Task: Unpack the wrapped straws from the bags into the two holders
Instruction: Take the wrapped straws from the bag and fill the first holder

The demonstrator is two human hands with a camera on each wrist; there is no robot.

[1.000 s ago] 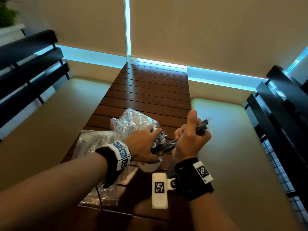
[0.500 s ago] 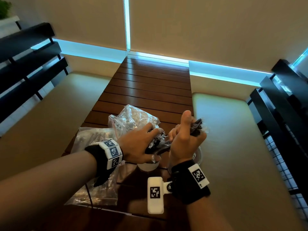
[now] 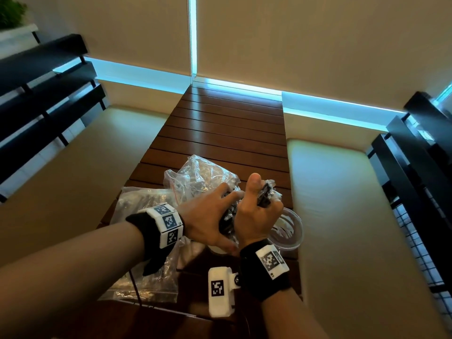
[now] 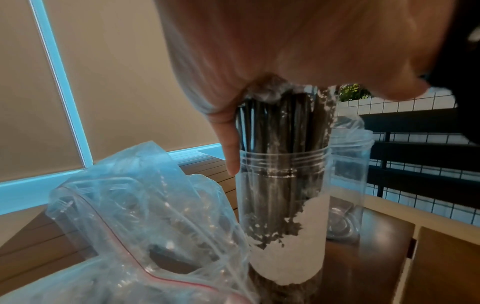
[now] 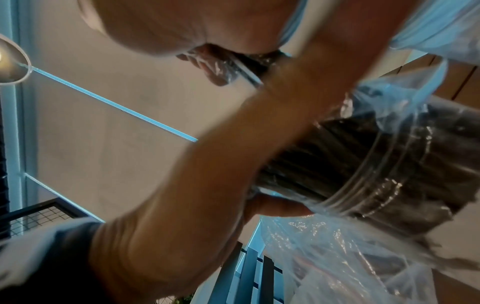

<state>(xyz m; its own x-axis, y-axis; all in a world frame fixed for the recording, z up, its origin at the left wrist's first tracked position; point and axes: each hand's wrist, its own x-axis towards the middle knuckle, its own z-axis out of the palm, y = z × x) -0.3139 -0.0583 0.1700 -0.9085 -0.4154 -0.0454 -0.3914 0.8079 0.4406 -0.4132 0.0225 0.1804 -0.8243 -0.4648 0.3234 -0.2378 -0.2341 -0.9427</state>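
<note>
A clear plastic holder point(image 4: 283, 226) stands on the wooden table, packed with black wrapped straws point(image 4: 278, 127). My left hand point(image 3: 227, 204) sits over their tops and grips the bundle, index finger point(image 4: 230, 148) down one side and thumb point(image 5: 278, 205) on the other. My right hand point(image 3: 261, 199) is just to the right, touching the left hand, thumb up, pinching a few more wrapped straws point(image 3: 265, 195) above the holder. A second clear holder point(image 3: 293, 231) stands right of the hands. A crumpled clear bag point(image 3: 203, 177) lies behind the hands; another bag point(image 3: 144, 204) lies flat to the left.
The slatted wooden table point(image 3: 232, 123) runs away from me between two beige cushioned benches point(image 3: 342, 204). Black railings point(image 3: 44, 99) flank both sides. The zip bag point(image 4: 130, 205) presses against the left side of the full holder.
Both hands have drawn together and dropped toward the holder. The straws that stretched slantwise between the hands are now split: a bundle under the left hand, a few in the right.
</note>
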